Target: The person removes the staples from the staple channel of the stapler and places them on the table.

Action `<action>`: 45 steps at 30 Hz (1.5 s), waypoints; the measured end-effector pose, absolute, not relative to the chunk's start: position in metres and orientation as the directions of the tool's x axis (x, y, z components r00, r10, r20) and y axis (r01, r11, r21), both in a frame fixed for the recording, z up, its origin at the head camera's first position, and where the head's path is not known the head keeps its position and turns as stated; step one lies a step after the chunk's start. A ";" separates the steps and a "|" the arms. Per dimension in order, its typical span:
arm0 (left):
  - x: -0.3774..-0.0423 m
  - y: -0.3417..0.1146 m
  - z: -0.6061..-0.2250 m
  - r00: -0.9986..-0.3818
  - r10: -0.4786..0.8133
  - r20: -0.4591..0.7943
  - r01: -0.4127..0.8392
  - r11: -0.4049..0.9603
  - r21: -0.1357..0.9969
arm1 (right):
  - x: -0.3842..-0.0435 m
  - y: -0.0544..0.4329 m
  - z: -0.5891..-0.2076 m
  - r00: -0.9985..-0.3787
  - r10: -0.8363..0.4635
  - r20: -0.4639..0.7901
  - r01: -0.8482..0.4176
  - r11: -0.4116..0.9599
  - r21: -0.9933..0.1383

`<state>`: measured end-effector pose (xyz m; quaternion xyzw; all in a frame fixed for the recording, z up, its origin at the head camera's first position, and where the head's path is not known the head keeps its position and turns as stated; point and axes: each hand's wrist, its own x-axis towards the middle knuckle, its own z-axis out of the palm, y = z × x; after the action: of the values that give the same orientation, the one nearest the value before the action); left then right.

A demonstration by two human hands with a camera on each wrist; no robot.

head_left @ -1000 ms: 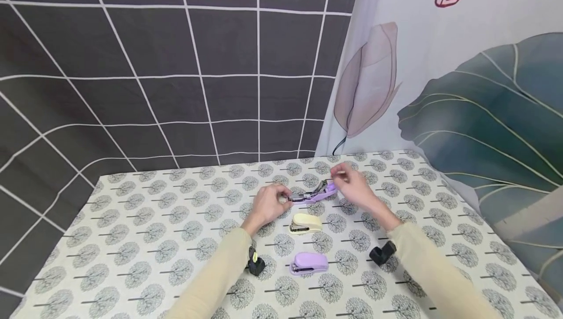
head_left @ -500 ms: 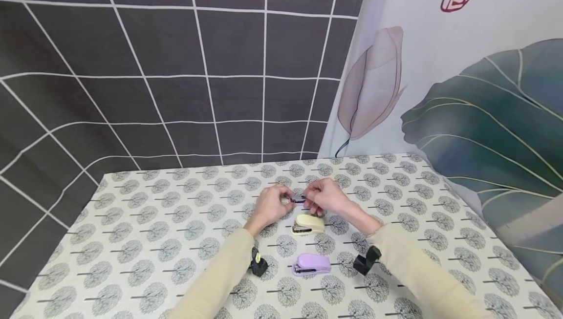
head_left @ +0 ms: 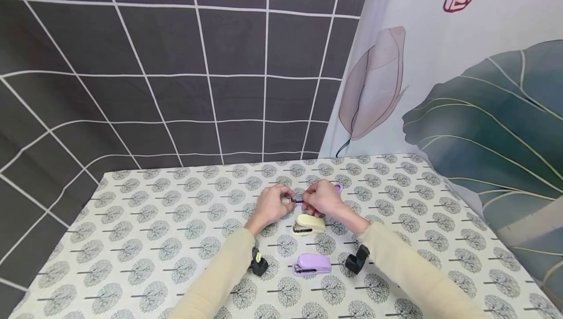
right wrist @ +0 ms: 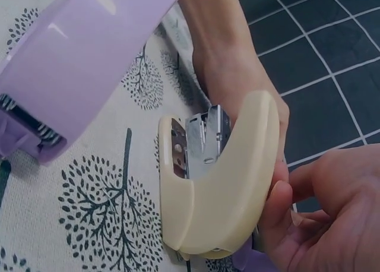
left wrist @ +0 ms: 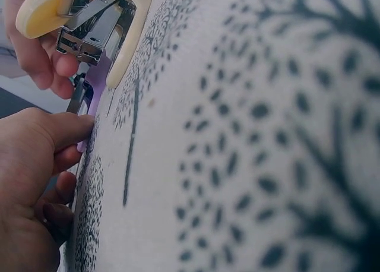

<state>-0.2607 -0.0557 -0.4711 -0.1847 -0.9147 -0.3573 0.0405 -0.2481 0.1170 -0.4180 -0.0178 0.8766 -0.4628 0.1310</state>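
Note:
An opened-out purple stapler (head_left: 338, 188) lies at the back, its dark metal magazine showing between the hands. My left hand (head_left: 271, 205) pinches its left end; in the left wrist view the thumb (left wrist: 77, 128) presses on that end at the cloth. My right hand (head_left: 324, 198) is bent over the stapler's middle, thumb and fingertips together at the magazine and covering much of the body. In the right wrist view a cream stapler (right wrist: 225, 195) hides those fingertips. That cream stapler (head_left: 311, 221) stands just in front of both hands, touching neither in the head view.
A second purple stapler (head_left: 313, 262) sits nearer the front, in line with the cream one. The tree-print cloth (head_left: 176, 241) covers the table. A dark gridded curtain (head_left: 176, 65) and a leaf-patterned one (head_left: 475, 114) hang behind. Black cameras (head_left: 357, 259) are strapped to the wrists.
My right hand has moved left from the stapler's raised right end to its magazine, close to my left hand. The left hand keeps its pinch. The other staplers stay put.

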 end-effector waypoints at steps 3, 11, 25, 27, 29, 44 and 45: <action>-0.261 -0.055 -0.471 -0.928 0.309 0.208 0.368 0.680 0.635 | -0.248 0.115 -0.418 -0.968 -0.133 -0.214 0.099 0.581 -0.808; -0.264 -0.054 -0.469 -0.919 0.322 0.226 0.390 0.678 0.623 | -0.251 0.112 -0.415 -0.970 -0.094 -0.225 0.132 0.574 -0.808; -0.252 -0.058 -0.482 -0.925 0.291 0.246 0.381 0.673 0.634 | -0.240 0.102 -0.430 -0.970 -0.053 -0.239 0.190 0.453 -0.871; -0.252 -0.059 -0.483 -0.923 0.288 0.255 0.385 0.676 0.628 | -0.240 0.101 -0.433 -0.971 -0.049 -0.232 0.189 0.430 -0.883; -0.251 -0.060 -0.483 -0.922 0.291 0.256 0.387 0.674 0.629 | -0.240 0.101 -0.435 -0.973 -0.037 -0.229 0.194 0.410 -0.891; -0.255 -0.056 -0.475 -0.910 0.310 0.276 0.415 0.673 0.612 | -0.246 0.103 -0.437 -0.997 -0.065 -0.038 -0.005 0.567 -0.824; -0.256 -0.056 -0.474 -0.910 0.311 0.275 0.415 0.675 0.610 | -0.246 0.103 -0.437 -0.997 -0.064 -0.035 -0.008 0.571 -0.821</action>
<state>-0.2556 -0.0556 -0.4743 -0.1988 -0.9121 -0.3507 0.0741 -0.2460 0.1033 -0.4371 -0.0204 0.8858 -0.4626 0.0305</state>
